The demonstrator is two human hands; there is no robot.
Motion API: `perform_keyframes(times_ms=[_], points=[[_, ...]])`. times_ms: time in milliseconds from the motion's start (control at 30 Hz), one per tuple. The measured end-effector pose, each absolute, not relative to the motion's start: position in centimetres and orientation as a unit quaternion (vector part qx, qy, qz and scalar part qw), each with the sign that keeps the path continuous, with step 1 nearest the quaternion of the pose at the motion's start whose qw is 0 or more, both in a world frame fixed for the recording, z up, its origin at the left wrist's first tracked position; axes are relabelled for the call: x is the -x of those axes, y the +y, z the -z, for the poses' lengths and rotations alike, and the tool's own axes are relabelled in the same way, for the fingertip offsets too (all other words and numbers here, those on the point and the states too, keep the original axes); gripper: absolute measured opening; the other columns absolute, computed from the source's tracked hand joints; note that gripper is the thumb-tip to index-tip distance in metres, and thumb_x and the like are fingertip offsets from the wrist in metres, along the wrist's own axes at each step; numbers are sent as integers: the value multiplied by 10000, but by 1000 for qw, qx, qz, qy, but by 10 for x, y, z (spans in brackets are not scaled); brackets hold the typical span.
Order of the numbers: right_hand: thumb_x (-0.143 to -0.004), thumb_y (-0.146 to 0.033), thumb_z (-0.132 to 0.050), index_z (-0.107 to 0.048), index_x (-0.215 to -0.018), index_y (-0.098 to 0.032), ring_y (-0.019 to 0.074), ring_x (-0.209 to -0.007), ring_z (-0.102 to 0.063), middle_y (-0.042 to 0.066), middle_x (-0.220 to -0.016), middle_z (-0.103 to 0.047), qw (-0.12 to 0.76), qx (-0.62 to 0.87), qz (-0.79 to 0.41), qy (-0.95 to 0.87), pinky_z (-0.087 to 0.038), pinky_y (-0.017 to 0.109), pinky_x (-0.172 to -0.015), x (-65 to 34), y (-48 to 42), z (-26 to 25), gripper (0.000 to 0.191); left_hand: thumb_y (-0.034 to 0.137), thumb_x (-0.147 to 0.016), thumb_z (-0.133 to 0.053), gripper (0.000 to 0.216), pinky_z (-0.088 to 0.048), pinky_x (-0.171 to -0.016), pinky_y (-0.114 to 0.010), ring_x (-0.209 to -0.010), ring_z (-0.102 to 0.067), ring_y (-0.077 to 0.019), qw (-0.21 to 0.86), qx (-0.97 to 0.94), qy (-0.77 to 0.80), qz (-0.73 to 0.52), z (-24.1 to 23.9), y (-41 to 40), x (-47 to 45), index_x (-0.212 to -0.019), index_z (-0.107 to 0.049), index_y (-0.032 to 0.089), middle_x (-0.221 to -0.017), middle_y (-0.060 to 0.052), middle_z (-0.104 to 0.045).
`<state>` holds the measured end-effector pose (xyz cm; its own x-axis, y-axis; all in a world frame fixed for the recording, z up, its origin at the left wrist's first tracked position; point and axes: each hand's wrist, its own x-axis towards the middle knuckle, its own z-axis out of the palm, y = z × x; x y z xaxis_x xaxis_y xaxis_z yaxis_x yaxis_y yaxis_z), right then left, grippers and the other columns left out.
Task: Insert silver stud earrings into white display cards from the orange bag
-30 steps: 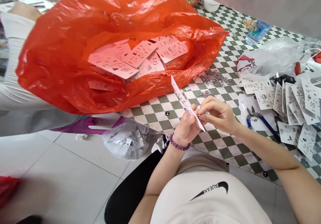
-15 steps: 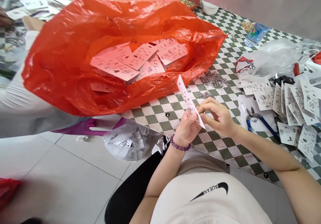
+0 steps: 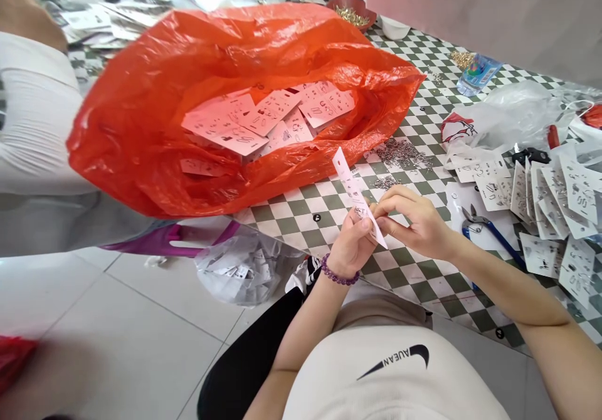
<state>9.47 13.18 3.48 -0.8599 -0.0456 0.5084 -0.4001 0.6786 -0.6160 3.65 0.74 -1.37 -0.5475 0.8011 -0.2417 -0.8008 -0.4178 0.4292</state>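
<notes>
My left hand [image 3: 352, 244] holds an earring card [image 3: 350, 185], pale pink-white with small jewelry pieces on its face, tilted up on edge above the table's front. Behind the card, the fingers of my right hand [image 3: 414, 222] are pinched together against its back; whatever lies between those fingertips is hidden. Just beyond my hands are piles of small metal earring parts [image 3: 402, 155] on the checkered cloth. A large red plastic bag [image 3: 263, 37] gapes open to the left, with several similar cards [image 3: 226, 125] inside.
Blue-handled pliers [image 3: 498, 238] lie right of my right arm, beside several filled cards [image 3: 545, 200]. Farther back are a clear plastic bag [image 3: 508, 113], a water bottle [image 3: 477, 75] and a red bowl [image 3: 352, 14]. Another person's white sleeve [image 3: 37, 113] is at the left.
Both hands keep their hold at the card with hardly any movement. The other person's arm at the left has come further into view, and the red bag's left side has shifted right.
</notes>
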Motion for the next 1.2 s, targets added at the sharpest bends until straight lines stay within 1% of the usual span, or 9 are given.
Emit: perform_keyframes(times_ms=[67,167,367,567,700,800,867,1033,1200], points=[[-903,-130,-554,-595,-888,-178,135,-772,-567,29,-828,-607,223,-127,-394,-882,-512,280,-694,-95,132,-35,64,335,-485,-903,517,-398,-513,-133,-555,-419,-52,481,0,248,-841,15,7,-37,-765,-489,200,-620,78,-409],[-908,-141,-550,-593,-889,-180,138,-763,-561,31,-821,-602,224,-133,-400,-879,-510,282,-680,-95,133,-33,61,343,-509,-896,502,-419,-536,-143,-570,-436,-55,484,-7,252,-838,16,7,-38,-759,-484,201,-638,71,-433],[-908,-173,-567,-590,-870,-184,141,-754,-557,29,-806,-597,233,-134,-420,-867,-501,292,-670,-95,132,-29,46,352,-500,-901,515,-410,-523,-138,-583,-436,-62,482,-4,258,-838,16,8,-39,-810,-514,211,-654,69,-416],[-890,-178,-595,-618,-866,-177,120,-734,-570,13,-785,-603,216,-116,-447,-860,-502,270,-673,-94,129,-32,34,332,-481,-906,508,-405,-504,-114,-601,-471,-53,455,12,237,-858,15,8,-39,-775,-511,205,-666,68,-442],[-868,-163,-589,-637,-879,-183,113,-735,-587,11,-812,-629,202,-98,-467,-855,-511,268,-681,-94,127,-34,53,338,-479,-902,512,-448,-562,-133,-642,-521,-63,466,16,231,-854,19,6,-36,-810,-534,209,-688,63,-500],[-855,-161,-582,-639,-872,-188,117,-732,-592,12,-810,-634,207,-87,-473,-852,-517,273,-679,-95,127,-35,64,360,-485,-891,521,-467,-612,-159,-732,-569,-93,470,16,250,-846,20,5,-36,-833,-532,214,-732,43,-545],[-849,-157,-581,-640,-868,-189,117,-725,-591,11,-801,-631,208,-82,-475,-851,-520,273,-677,-95,128,-36,70,370,-476,-888,529,-465,-609,-173,-756,-576,-108,472,17,258,-843,19,5,-35,-825,-522,217,-724,42,-534],[-841,-146,-579,-646,-877,-186,115,-732,-596,14,-806,-635,209,-88,-471,-853,-525,269,-686,-95,128,-38,86,389,-446,-894,551,-415,-537,-180,-627,-496,-84,478,18,260,-839,17,5,-36,-801,-509,219,-677,56,-464],[-847,-159,-577,-643,-883,-193,124,-755,-606,15,-816,-634,203,-91,-468,-855,-530,282,-696,-95,128,-36,82,451,-459,-875,568,-415,-556,-208,-639,-485,-103,479,11,283,-831,20,4,-36,-847,-527,225,-678,49,-446]])
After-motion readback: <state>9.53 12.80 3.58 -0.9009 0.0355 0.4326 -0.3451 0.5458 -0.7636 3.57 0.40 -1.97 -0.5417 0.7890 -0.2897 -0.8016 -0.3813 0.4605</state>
